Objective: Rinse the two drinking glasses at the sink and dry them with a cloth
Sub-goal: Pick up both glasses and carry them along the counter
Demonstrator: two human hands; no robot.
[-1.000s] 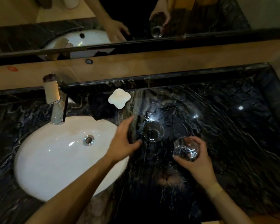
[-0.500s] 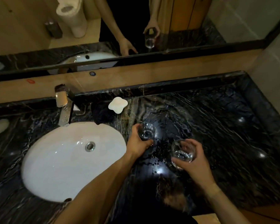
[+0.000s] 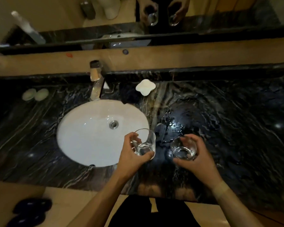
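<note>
My left hand point(image 3: 132, 155) grips a clear drinking glass point(image 3: 144, 141), lifted off the counter and held over the right rim of the white oval sink point(image 3: 88, 135). My right hand point(image 3: 197, 157) holds the second clear glass point(image 3: 184, 149) above the wet black marble counter point(image 3: 228, 128), just right of the first. Both glasses are upright and tilted slightly. The chrome tap point(image 3: 96, 79) stands behind the sink with no water running. No cloth is identifiable in view.
A white clover-shaped dish point(image 3: 145, 87) lies on the counter behind the glasses. Two pale round soaps point(image 3: 35, 94) sit at the far left. A mirror point(image 3: 138, 18) runs along the back wall. Dark slippers point(image 3: 29, 212) lie on the floor at bottom left.
My left hand closed on the glass that stood on the counter and lifted it towards the sink. My right hand kept its glass. The view shifted left.
</note>
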